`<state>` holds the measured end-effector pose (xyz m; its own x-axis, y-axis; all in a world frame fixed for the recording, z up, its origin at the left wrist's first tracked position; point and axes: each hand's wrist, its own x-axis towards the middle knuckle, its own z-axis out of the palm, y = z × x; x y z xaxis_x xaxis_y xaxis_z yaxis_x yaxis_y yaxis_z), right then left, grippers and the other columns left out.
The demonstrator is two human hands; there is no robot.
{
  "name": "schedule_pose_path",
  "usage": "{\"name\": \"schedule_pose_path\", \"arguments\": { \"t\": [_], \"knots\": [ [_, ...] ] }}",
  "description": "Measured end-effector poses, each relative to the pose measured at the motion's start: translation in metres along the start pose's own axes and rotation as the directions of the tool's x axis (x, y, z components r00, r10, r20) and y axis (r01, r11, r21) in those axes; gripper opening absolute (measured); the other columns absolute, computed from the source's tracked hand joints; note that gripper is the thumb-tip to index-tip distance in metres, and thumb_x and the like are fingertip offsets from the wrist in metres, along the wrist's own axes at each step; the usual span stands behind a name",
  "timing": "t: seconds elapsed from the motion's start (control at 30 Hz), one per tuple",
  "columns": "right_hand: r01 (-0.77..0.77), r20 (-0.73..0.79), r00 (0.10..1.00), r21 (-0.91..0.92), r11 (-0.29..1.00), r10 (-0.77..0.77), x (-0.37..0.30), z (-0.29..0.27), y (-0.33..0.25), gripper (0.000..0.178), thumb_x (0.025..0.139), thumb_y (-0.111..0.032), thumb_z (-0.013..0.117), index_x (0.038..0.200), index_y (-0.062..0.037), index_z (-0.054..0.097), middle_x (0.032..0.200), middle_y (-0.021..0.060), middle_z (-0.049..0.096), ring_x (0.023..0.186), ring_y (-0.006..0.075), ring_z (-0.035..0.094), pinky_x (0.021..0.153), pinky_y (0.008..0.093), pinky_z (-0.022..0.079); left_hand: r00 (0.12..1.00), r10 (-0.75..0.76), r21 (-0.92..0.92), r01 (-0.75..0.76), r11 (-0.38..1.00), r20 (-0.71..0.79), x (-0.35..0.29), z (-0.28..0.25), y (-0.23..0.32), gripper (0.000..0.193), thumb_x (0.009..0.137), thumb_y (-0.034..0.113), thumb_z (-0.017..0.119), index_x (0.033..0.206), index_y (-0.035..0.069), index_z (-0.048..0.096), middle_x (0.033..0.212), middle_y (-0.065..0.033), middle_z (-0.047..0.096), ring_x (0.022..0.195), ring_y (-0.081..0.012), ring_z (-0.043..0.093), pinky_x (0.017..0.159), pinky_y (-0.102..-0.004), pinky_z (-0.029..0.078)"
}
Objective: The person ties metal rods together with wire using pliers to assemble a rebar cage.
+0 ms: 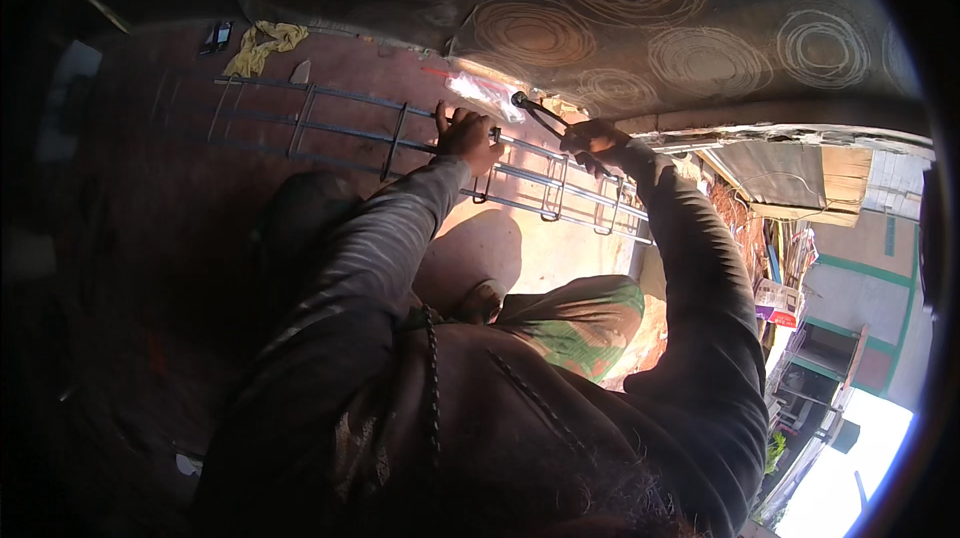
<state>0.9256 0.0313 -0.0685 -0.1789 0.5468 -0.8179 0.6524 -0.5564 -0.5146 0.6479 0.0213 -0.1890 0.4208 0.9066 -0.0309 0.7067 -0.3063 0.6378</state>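
A long steel rebar cage (345,131), made of parallel bars with several rectangular stirrups, lies across the floor in front of me. My left hand (468,138) grips its far bar near the middle, fingers bent beside a stirrup. What exactly sits under those fingertips is hidden. To the right, my right hand (596,141) is closed around the handles of dark pincers (540,113). Their rounded head points left and away from me, just beyond the cage and apart from my left hand.
Beyond the cage lie a clear plastic bag (485,93) and a yellow cloth (262,46). A dark sheet with circle patterns (700,53) hangs along the far side. My bent knee (580,323) is close to the near bars. Stacked clutter (780,278) stands outside at right.
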Motion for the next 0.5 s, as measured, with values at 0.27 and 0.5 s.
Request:
{"name": "schedule_pose_path", "arguments": {
  "t": [0.27, 0.5],
  "knots": [
    [0.233, -0.155, 0.971, 0.451, 0.861, -0.182, -0.055, 0.081, -0.005, 0.025, 0.099, -0.021, 0.057, 0.108, -0.0004, 0.069, 0.077, 0.0096, 0.066, 0.059, 0.0181, 0.066, 0.052, 0.0321, 0.053, 0.902, 0.049, -0.271, -0.181, 0.945, -0.429, 0.024, 0.025, 0.017, 0.046, 0.090, 0.033, 0.065, 0.130, 0.012, 0.062, 0.123, -0.0137, 0.065, 0.129, -0.0291, 0.048, 0.119, -0.0503, 0.018],
    [0.246, -0.148, 0.929, 0.933, 0.263, -0.340, -0.076, 0.160, -0.006, 0.031, 0.100, -0.020, 0.053, 0.119, 0.0039, 0.059, 0.079, 0.0080, 0.061, 0.069, 0.0197, 0.060, 0.061, 0.0331, 0.051, 0.972, 0.090, -0.976, 0.215, 0.041, 0.218, 0.026, -0.035, 0.060, 0.025, 0.100, 0.018, 0.041, 0.106, 0.003, 0.060, 0.098, -0.0087, 0.064, 0.090, -0.0207, 0.067, 0.090, -0.0370, 0.055]
  ]
}}
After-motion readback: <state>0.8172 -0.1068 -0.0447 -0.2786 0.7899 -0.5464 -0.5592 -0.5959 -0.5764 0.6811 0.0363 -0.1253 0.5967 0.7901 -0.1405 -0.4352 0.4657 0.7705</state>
